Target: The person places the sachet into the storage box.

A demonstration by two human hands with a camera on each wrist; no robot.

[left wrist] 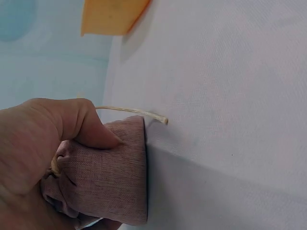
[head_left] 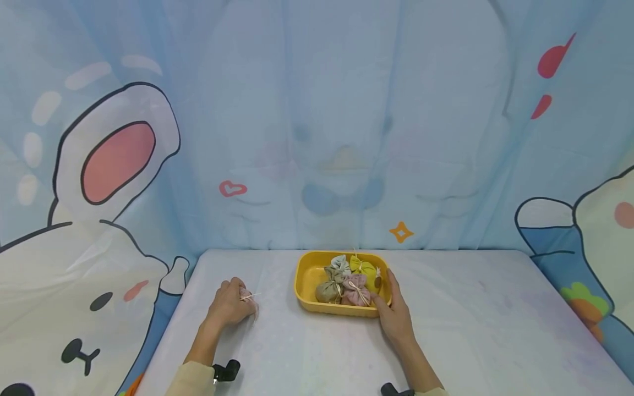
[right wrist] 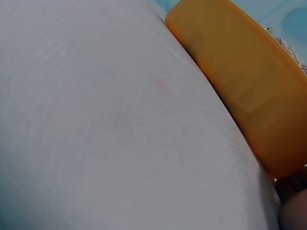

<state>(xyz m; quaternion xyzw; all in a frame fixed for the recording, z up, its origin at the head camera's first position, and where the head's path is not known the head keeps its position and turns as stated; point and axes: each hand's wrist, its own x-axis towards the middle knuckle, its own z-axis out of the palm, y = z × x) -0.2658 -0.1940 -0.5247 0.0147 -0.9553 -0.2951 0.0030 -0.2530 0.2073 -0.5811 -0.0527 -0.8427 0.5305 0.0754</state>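
My left hand (head_left: 230,303) grips a mauve cloth drawstring pouch (left wrist: 115,177) at the table's left side, thumb across its face. One end of the pouch's cream cord (left wrist: 136,111) sticks out past the thumb. A yellow tray (head_left: 307,278) stands at the middle back. My right hand (head_left: 396,319) holds its front right corner, with the thumb at the front rim and the fingers along the right side. Bunched in the tray's right part are an olive pouch (head_left: 327,291), a pink pouch (head_left: 354,291), a pale blue pouch (head_left: 340,263) and a yellow-green pouch (head_left: 365,268).
A white cloth (head_left: 470,319) covers the table. Behind its back edge hangs a blue curtain (head_left: 346,110) printed with cartoon figures. Bare tablecloth lies between my left hand and the tray.
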